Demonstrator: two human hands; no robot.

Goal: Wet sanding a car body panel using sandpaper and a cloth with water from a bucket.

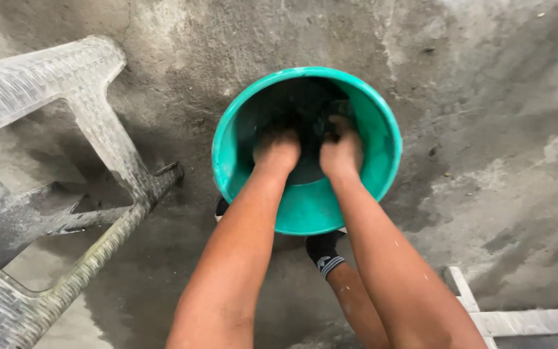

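Observation:
A teal plastic bucket stands on the wet concrete floor right below me. Both my arms reach down into it. My left hand and my right hand are buried to the fingers in dark, wet material at the bottom. The fingers are curled into the dark mass and mostly hidden, so I cannot make out exactly what they grip. The two hands sit side by side, a few centimetres apart.
A grey woven-pattern plastic chair lies tipped on the floor at the left. A pale frame piece sits at the lower right. My foot in a dark sock rests under the bucket's near edge.

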